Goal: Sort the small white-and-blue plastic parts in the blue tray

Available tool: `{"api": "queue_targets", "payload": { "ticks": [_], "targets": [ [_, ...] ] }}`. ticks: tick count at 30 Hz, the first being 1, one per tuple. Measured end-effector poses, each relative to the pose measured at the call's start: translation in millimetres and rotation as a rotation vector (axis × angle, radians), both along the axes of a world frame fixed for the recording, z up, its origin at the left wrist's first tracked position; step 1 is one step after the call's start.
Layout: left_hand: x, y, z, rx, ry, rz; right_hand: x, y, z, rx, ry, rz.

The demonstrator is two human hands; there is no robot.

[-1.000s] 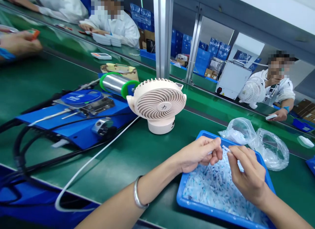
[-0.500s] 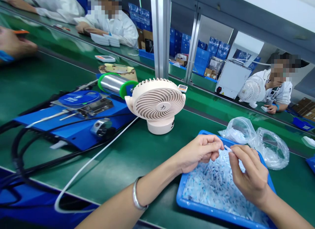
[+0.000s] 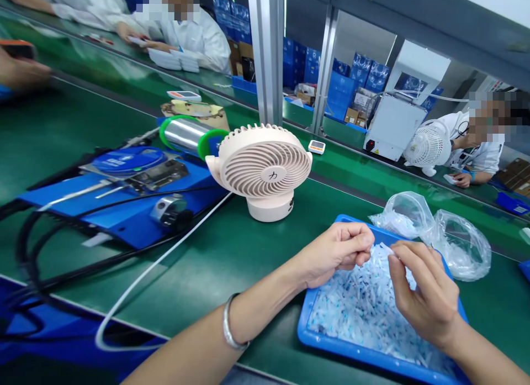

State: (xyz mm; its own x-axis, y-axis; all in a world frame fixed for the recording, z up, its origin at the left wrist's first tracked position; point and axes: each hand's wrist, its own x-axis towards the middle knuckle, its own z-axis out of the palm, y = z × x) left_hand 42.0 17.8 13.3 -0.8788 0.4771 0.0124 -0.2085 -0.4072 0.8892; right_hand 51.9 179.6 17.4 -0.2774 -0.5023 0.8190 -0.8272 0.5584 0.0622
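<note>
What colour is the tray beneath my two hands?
The tray is blue, seen best along its near rim in the head view.

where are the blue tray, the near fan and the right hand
Blue tray [image 3: 351, 353], head view: front rim.
Near fan [image 3: 273, 175], head view: hub of the grille.
Right hand [image 3: 433, 294], head view: back of the hand.

Green worktop [image 3: 207, 269], viewed obliquely from above. A pale pink fan [image 3: 265, 169] stands near the middle on its round base [image 3: 267, 209], between a blue-plated apparatus [image 3: 134, 227] at left and a shallow blue tray [image 3: 356, 352] at right; clear plastic bags [image 3: 464, 249] lie just behind the tray.
</note>
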Motion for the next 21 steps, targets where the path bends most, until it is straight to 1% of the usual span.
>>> {"api": "queue_targets", "payload": {
  "ticks": [5,9,14,21],
  "targets": [
    [0.4,1.0,0.3,-0.005,0.005,0.018,2.0,0.9,-1.8,0.061,0.006,0.025],
    [1.3,2.8,1.8,-0.024,-0.026,0.056,3.1,-1.4,-5.9,0.122,0.021,0.021],
    [2.7,6.5,2.3,-0.091,-0.137,0.094,-0.1,-10.7,-7.5,0.172,0.058,-0.068],
    [2.5,7.0,2.6,-0.071,-0.251,0.088,-3.4,-12.3,-4.2,0.182,0.042,-0.113]
  ]
}}
